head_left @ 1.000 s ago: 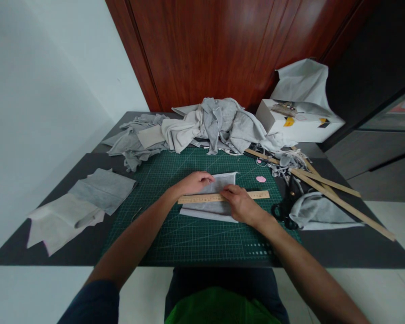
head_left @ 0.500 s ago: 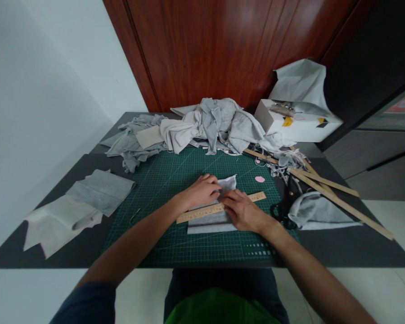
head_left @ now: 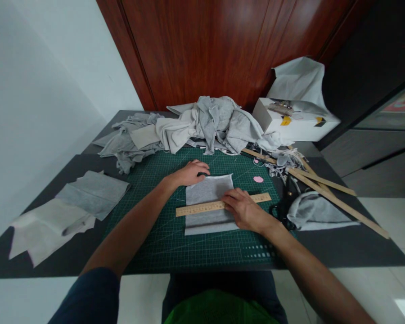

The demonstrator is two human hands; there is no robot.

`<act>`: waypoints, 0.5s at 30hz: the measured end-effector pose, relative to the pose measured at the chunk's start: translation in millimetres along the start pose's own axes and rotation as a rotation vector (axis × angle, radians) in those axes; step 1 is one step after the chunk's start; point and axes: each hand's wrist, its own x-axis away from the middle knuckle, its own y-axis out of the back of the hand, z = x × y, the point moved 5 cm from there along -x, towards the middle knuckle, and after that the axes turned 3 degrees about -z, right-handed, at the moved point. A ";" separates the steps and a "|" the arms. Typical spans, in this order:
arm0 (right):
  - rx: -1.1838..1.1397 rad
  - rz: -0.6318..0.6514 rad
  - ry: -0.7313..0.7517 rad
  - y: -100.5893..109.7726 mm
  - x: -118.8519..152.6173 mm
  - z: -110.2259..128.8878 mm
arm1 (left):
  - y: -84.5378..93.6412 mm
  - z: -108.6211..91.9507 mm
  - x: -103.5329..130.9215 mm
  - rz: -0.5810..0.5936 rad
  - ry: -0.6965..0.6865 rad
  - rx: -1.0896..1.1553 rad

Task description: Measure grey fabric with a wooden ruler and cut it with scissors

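A piece of grey knit fabric [head_left: 209,191] lies flat on the green cutting mat [head_left: 162,252]. Across its middle runs a wooden ruler [head_left: 202,208], tilted slightly up toward the right. My right hand [head_left: 245,210] grips the ruler near its right part, fingers curled over it and the palm resting over the fabric's right edge. At the fabric's upper left corner is my left hand [head_left: 191,173], its thumb and fingers apart with a gap between them. Whether its fingertips touch the cloth is hard to tell.
Crumpled grey and white cloth [head_left: 216,123] is heaped along the back. Cut fabric pieces [head_left: 94,191] lie at the left. At the right are black scissors [head_left: 283,213], wooden strips [head_left: 337,202], a folded grey cloth [head_left: 315,211] and a white box [head_left: 300,121].
My left hand has moved left and away, off the fabric's middle to its upper left corner. The fabric's upper part now lies spread flat. The ruler has turned slightly toward level under my right hand.
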 end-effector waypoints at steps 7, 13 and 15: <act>0.047 -0.011 -0.022 3.2 -41.4 -11.3 | 2.0 -0.9 -5.7 0.042 -0.059 0.103; 0.094 -0.178 -0.091 -19.9 -50.0 -15.3 | 3.9 -3.9 -8.7 0.102 -0.042 -0.011; 0.110 -0.259 -0.106 -24.9 -44.9 -13.0 | 6.1 -6.1 -5.9 0.073 -0.032 -0.023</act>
